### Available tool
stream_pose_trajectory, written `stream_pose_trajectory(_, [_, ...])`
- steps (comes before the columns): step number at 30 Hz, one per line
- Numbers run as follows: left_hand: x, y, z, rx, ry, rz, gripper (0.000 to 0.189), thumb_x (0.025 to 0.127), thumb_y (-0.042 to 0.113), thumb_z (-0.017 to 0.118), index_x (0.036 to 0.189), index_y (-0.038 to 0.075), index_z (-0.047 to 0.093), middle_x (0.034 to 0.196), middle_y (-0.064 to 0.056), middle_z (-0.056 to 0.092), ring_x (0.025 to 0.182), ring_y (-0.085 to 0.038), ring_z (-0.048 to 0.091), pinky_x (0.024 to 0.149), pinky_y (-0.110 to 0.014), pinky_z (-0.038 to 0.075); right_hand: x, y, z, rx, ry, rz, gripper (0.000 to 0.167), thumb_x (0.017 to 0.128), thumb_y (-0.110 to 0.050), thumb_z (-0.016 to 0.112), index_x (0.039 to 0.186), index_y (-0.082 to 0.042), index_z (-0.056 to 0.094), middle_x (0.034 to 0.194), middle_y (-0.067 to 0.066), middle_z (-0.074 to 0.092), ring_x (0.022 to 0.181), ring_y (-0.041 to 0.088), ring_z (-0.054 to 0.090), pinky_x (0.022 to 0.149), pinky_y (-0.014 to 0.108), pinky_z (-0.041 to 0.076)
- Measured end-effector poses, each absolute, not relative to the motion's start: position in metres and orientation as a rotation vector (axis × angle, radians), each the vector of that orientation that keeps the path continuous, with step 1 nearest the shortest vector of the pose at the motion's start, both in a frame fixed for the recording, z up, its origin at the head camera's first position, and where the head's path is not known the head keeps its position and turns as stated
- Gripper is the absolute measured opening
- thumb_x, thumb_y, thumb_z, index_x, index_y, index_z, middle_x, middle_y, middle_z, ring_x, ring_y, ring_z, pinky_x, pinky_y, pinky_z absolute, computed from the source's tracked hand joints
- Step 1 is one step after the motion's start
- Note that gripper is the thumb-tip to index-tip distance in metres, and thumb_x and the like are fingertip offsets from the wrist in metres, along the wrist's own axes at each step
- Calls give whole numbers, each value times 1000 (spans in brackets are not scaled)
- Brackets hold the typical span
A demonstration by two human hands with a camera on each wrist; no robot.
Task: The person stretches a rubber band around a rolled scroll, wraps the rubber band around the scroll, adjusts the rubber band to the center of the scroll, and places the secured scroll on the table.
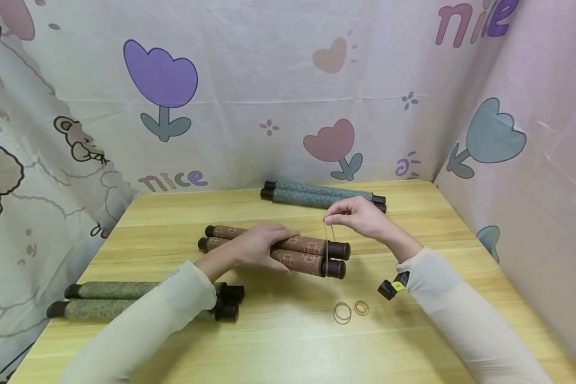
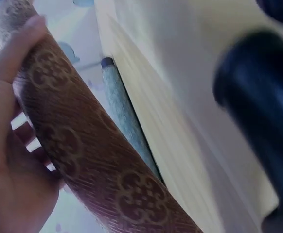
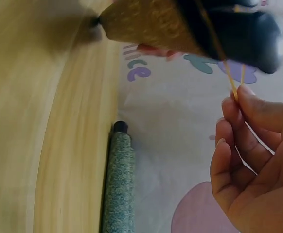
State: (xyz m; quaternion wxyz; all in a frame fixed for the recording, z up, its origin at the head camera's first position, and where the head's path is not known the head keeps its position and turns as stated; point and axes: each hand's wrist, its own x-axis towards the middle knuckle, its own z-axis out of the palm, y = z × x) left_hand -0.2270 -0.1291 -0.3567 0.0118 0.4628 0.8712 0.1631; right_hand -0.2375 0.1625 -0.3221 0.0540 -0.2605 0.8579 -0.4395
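Pale flower-printed fabric [image 1: 249,69] hangs around a yellowish wood-grain table [image 1: 288,352].

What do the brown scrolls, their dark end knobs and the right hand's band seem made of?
Brown scrolls: probably brocade-like fabric, perhaps patterned paper, low-sheen; fine woven-looking lines and pale floral motifs show.
Dark end knobs: smooth, glossy plastic or lacquered wood, from the highlight on one tip.
Band: likely rubber, thin and tan, drawn straight from the right hand; finish unclear.

- Below centre: brown scrolls [image 1: 300,261], golden floral motifs, dark ends [image 1: 337,250]
- Right of centre: speckled blue-green scrolls [image 1: 309,198]
- Lower left: mottled olive scrolls [image 1: 101,309]
- Lower right: tan rubber bands [image 1: 350,314]
- Bottom: yellow wood-grain table [image 1: 278,352]
- Top: whitish backdrop [image 1: 249,64]; purple, pink, teal flowers [image 1: 163,77]
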Motion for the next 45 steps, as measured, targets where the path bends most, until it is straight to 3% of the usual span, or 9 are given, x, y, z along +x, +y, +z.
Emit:
stream_pose_trajectory(6, [-216, -121, -359, 1572, 2826, 260, 84, 73, 45, 85, 141, 8, 52, 124, -11, 59, 113, -30, 57, 100, -47, 42, -242, 161, -317, -748, 2593, -1362, 12, 96, -21, 64, 97, -11, 71, 92, 3, 71, 95, 28, 65, 86, 44, 51])
stream_pose_trajectory(15, [-199, -110, -365, 1645, 2987, -19, 80, 74, 50, 82, 138, 11, 54, 123, -8, 61, 111, -30, 57, 94, -48, 43, -243, 158, -305, -654, 2626, -1414, 16, 101, -18, 57, 101, -4, 65, 88, 6, 69, 88, 24, 65, 87, 42, 51])
stream_pose_trajectory(19, [-189, -107, -370, 1635, 3001, -106, 81, 72, 51, 84, 137, 13, 55, 122, -7, 61, 110, -29, 57, 93, -48, 44, -239, 155, -298, -689, 2719, -1375, 16, 101, -19, 56, 102, -5, 63, 85, 6, 64, 74, 24, 58, 73, 37, 50])
stream_pose_trajectory(24, [-181, -104, -373, 1631, 2991, -125, 79, 73, 52, 82, 136, 15, 54, 122, -7, 61, 110, -29, 57, 94, -48, 44, -234, 151, -289, -716, 2855, -1386, 14, 102, -22, 55, 98, -10, 61, 82, 14, 60, 61, 23, 44, 55, 33, 39])
stream_pose_trajectory(30, [-179, -104, -371, 1602, 3087, -88, 73, 74, 47, 83, 134, 15, 56, 120, -5, 62, 109, -28, 59, 92, -47, 45, -228, 147, -292, -631, 2838, -1280, 14, 101, -19, 56, 96, -9, 63, 75, 8, 58, 56, 21, 42, 52, 32, 37])
stream_pose_trajectory(39, [-184, -109, -372, 1519, 3206, -141, 71, 77, 47, 81, 133, 13, 53, 119, -9, 61, 106, -32, 58, 90, -50, 45, -225, 145, -292, -449, 2841, -1065, 19, 100, -22, 57, 102, -7, 69, 81, 4, 63, 63, 20, 51, 60, 34, 44])
stream_pose_trajectory(42, [-185, -111, -373, 1465, 3276, -164, 71, 76, 46, 81, 132, 12, 53, 119, -11, 60, 106, -33, 58, 91, -51, 45, -223, 144, -291, -435, 2881, -1010, 18, 98, -23, 58, 99, -9, 69, 82, 2, 65, 67, 19, 55, 67, 38, 47])
stream_pose_trajectory(45, [-186, -113, -374, 1447, 3329, -174, 73, 75, 46, 83, 131, 10, 53, 119, -13, 60, 105, -33, 58, 91, -51, 44, -222, 142, -292, -451, 2913, -959, 17, 96, -21, 58, 96, -9, 70, 81, 2, 68, 67, 18, 57, 83, 43, 45])
